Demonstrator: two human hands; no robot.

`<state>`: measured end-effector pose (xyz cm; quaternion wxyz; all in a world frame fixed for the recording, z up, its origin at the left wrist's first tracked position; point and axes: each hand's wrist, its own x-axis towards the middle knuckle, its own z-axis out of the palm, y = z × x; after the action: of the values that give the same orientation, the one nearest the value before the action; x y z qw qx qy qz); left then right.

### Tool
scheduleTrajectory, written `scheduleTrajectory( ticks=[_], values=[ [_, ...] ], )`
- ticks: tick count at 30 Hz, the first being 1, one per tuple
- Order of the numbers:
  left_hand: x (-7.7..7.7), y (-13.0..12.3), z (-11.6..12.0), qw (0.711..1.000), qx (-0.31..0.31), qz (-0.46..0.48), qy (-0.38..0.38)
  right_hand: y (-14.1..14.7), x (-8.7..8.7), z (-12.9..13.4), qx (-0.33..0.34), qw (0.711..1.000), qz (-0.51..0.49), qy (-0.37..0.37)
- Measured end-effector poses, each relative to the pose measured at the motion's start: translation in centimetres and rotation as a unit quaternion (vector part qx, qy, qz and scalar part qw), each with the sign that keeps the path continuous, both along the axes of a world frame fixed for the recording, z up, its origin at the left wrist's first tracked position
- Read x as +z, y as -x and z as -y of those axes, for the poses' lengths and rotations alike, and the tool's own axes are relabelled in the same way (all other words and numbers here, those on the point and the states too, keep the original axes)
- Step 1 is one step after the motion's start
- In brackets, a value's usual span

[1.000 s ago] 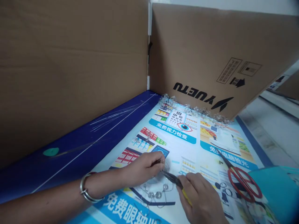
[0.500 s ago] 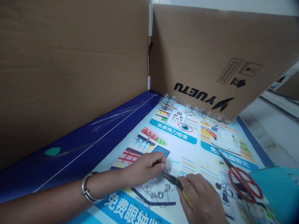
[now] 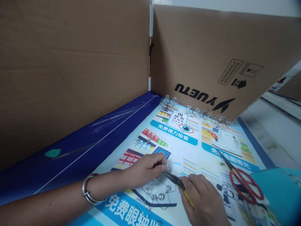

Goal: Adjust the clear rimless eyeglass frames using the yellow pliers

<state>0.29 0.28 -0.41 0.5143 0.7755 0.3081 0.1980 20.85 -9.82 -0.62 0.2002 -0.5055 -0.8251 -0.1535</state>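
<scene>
At the bottom edge, right of centre, the right hand (image 3: 202,198) was closed around the yellow handle of the pliers (image 3: 173,179), whose dark tips met the left fingertips. The left hand (image 3: 145,168), below a silver bangle (image 3: 86,192), pinched thin wire at lower centre; the beaded wire (image 3: 161,196), with clear round beads, lay just beneath it on the printed sheet (image 3: 188,216). Red-handled scissors (image 3: 232,172) lay at lower right, beside a turquoise item (image 3: 275,188). A green piece (image 3: 53,153) sat at lower left. Farther back, tangled wire pieces (image 3: 199,112) lined the foot of the cardboard panel (image 3: 199,53) at upper right.
</scene>
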Motion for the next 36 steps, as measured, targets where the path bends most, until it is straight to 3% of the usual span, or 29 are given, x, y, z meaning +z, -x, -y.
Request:
scheduleTrajectory(
  ticks=[16,36],
  values=[
    [0.55,-0.18,0.13,1.0,0.006,-0.006,-0.019,0.21,-0.14,-0.11,0.004,1.0,-0.008,0.021],
    [0.75,-0.18,0.09,0.999,0.007,0.024,0.043,0.19,-0.02,-0.27,0.011,1.0,-0.023,0.012]
  ],
)
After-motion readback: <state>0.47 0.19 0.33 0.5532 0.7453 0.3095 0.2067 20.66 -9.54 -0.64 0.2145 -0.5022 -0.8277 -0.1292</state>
